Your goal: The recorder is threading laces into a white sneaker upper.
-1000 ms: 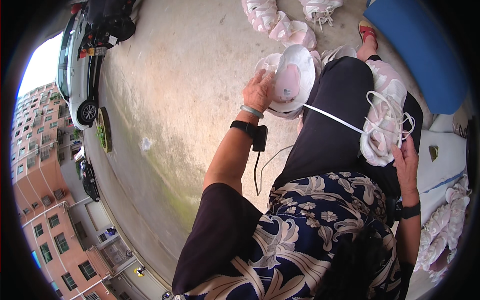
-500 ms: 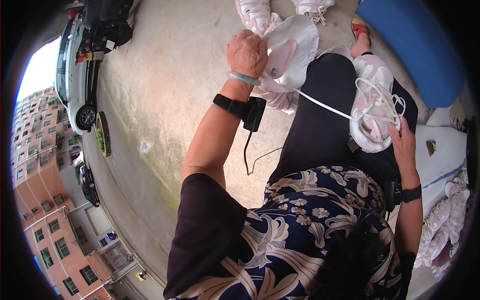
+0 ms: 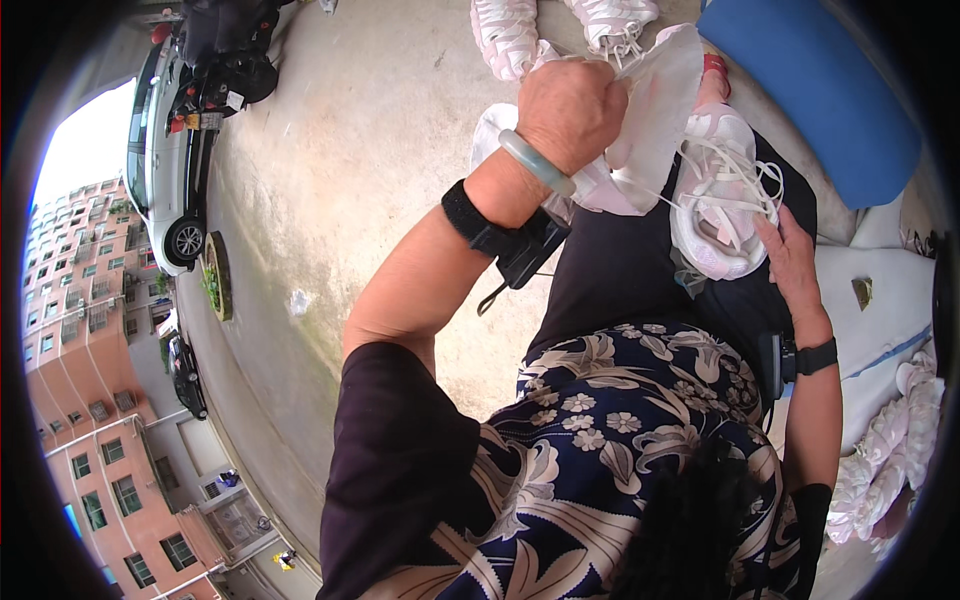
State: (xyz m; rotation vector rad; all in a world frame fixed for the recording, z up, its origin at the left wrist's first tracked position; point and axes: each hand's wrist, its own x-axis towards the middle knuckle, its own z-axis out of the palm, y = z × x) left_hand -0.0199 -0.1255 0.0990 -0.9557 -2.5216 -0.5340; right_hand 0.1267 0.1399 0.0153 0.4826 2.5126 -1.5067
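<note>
A white and pale pink sneaker (image 3: 722, 205) rests on my lap, its opening toward me and its laces (image 3: 725, 172) looped loosely on top. My right hand (image 3: 793, 250) grips the side of its collar. Farther left, my left hand (image 3: 570, 115) is closed over a thin white and pale pink sheet-like piece (image 3: 655, 120), which spreads out beside the knuckles; its exact kind I cannot make out. One lace runs from the sneaker toward this piece and disappears behind it. The left fingertips are hidden.
More white-pink sneakers (image 3: 612, 22) stand on the concrete beyond my hands. At the right lie a blue board-like thing (image 3: 815, 100), a white sheet (image 3: 880, 315) and a heap of sneakers (image 3: 885, 465). A white car (image 3: 165, 170) and a motorcycle (image 3: 235, 70) stand at the far left.
My left hand has come right and nearer to the lap, the white sheet-like piece moving with it. The lace stretch between piece and sneaker looks shorter. The right hand keeps its grip.
</note>
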